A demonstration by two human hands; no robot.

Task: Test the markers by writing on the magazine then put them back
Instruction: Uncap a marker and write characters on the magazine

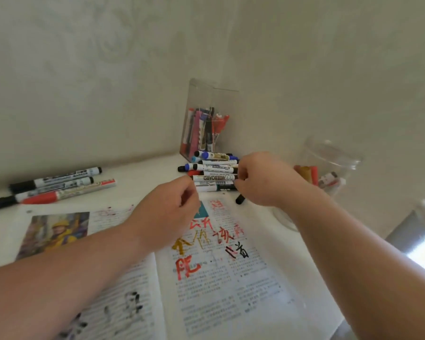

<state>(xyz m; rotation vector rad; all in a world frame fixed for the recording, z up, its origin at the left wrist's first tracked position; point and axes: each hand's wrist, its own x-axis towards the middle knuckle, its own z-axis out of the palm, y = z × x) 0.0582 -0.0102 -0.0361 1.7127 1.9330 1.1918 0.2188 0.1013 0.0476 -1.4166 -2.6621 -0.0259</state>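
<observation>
An open magazine [221, 288] lies on the white table, its right page marked with red, gold and black strokes. Above its top edge my left hand [166, 207] and my right hand [265, 180] meet at a white whiteboard marker [214, 178], each pinching one end of it. The marker lies level just in front of a loose pile of markers [212, 164]. A short black piece [240, 199] sticks out under my right hand; I cannot tell whether it is held.
A clear box [207, 101] with several upright markers stands in the corner behind the pile. Three markers [59, 186] lie at the far left. A clear jar [334, 155] with a few markers is on the right, near the table edge.
</observation>
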